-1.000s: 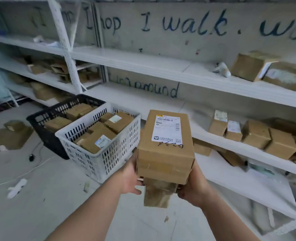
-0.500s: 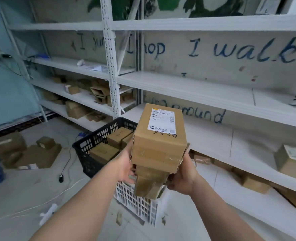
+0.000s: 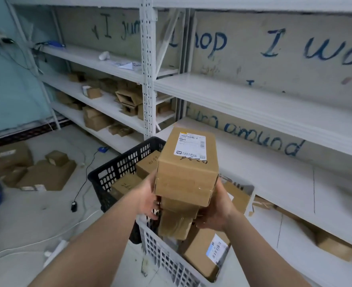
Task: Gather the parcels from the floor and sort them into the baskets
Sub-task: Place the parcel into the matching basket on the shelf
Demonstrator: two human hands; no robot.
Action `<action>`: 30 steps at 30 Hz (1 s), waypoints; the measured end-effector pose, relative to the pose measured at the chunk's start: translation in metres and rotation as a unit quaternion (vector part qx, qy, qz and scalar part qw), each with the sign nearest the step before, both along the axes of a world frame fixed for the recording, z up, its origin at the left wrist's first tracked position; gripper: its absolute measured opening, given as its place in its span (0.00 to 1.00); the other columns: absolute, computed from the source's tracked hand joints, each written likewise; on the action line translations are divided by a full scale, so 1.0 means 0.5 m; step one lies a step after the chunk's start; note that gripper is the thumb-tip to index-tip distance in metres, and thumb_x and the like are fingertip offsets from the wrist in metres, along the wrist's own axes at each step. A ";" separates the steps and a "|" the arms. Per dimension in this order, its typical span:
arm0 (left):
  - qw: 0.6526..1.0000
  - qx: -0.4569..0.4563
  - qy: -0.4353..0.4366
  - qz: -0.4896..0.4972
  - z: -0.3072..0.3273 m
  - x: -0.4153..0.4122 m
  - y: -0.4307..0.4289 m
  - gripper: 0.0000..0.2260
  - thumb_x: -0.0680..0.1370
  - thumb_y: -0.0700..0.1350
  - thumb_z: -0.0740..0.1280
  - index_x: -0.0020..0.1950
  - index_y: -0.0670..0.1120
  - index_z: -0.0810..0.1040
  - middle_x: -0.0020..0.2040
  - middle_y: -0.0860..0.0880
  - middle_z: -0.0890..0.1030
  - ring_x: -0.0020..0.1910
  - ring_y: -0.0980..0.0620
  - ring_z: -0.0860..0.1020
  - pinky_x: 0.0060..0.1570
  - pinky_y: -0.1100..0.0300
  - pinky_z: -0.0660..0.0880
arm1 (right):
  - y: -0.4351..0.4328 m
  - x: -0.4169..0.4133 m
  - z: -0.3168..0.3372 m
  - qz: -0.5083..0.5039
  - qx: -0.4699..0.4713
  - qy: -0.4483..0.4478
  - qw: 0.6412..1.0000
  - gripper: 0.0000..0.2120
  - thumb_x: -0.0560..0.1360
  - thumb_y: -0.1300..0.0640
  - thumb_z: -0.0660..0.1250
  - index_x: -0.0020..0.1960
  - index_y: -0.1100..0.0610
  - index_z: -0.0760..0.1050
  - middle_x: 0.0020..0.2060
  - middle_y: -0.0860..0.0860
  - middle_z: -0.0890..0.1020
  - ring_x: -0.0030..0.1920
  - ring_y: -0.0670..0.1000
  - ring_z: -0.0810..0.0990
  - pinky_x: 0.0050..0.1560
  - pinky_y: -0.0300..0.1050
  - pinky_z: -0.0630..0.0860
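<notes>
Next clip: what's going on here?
A person holds a parcel stack pressed between the left hand and the right hand. The top box carries a shipping label, and smaller boxes sit under it. The stack hangs over the white basket, which has parcels in it. The black basket beside it also holds some. More floor parcels lie at the left, not yet gathered.

Brown parcel (image 3: pixel 186 172) with white label (image 3: pixel 190 147); black basket (image 3: pixel 113 175), white basket (image 3: pixel 167 255).
</notes>
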State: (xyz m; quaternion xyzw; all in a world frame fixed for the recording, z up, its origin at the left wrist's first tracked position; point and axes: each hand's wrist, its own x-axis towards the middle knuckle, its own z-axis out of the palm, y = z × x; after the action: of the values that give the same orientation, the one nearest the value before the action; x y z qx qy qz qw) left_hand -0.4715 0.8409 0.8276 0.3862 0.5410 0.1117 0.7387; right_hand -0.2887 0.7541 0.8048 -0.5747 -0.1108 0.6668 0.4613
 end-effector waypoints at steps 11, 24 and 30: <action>0.997 -0.027 0.001 -0.074 -0.128 0.056 0.165 0.42 0.72 0.73 0.48 0.74 0.44 0.67 0.71 0.39 0.70 0.72 0.38 0.66 0.71 0.39 0.59 | 0.104 0.039 -0.125 -0.090 0.013 0.045 0.995 0.44 0.57 0.25 0.70 0.61 0.55 0.80 0.55 0.58 0.83 0.60 0.63 0.77 0.63 0.55 0.72; 0.975 0.034 -0.032 -0.219 -0.199 0.047 0.318 0.32 0.71 0.68 0.61 0.69 0.51 0.72 0.60 0.41 0.80 0.59 0.40 0.77 0.55 0.46 0.73 | 0.142 -0.048 -0.163 -0.293 0.079 0.053 0.951 0.22 0.79 0.40 0.58 0.62 0.52 0.80 0.58 0.58 0.82 0.61 0.62 0.78 0.64 0.59 0.71; 0.973 0.071 -0.077 -0.206 -0.182 0.052 0.346 0.17 0.78 0.60 0.61 0.56 0.52 0.81 0.57 0.43 0.82 0.56 0.45 0.78 0.58 0.48 0.72 | 0.146 -0.083 -0.146 -0.346 0.132 -0.021 0.929 0.17 0.80 0.52 0.62 0.64 0.59 0.77 0.58 0.61 0.82 0.58 0.63 0.81 0.57 0.60 0.78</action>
State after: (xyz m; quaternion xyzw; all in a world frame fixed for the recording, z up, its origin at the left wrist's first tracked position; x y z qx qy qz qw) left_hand -0.4452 1.0138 0.7368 0.5308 0.3823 0.0245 0.7560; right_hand -0.3303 0.8271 0.7316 -0.5257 -0.0020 0.4330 0.7323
